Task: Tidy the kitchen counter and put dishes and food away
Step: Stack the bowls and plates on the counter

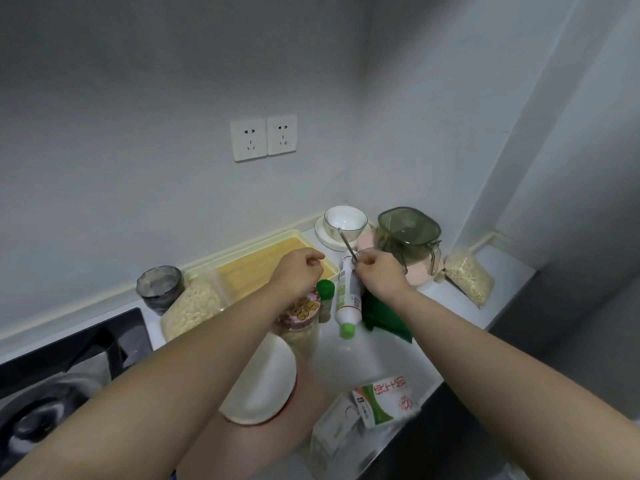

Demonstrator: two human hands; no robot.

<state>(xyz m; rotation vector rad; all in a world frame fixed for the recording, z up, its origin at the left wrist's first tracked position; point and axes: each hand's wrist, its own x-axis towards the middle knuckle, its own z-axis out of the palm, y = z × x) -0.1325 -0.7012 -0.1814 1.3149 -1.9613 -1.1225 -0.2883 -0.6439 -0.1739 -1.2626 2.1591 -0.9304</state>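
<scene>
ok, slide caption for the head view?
Right hand pinches a thin metal utensil over a cluttered white counter; left hand curled above a cream plastic tray.

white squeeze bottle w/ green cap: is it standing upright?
No, the squeeze bottle lies on its side on the counter, with its green cap pointing toward the camera.

The bowl (345,220) is glossy white ceramic; the thin utensil (345,242) is bright, smooth metal. The container (408,233) is translucent green plastic. The tray (256,265) has a matt wood-look bed (rim of cream plastic). The tube (348,292) is smooth white plastic, the cloth (384,317) matt green, the counter (377,358) smooth and faintly glossy.
</scene>
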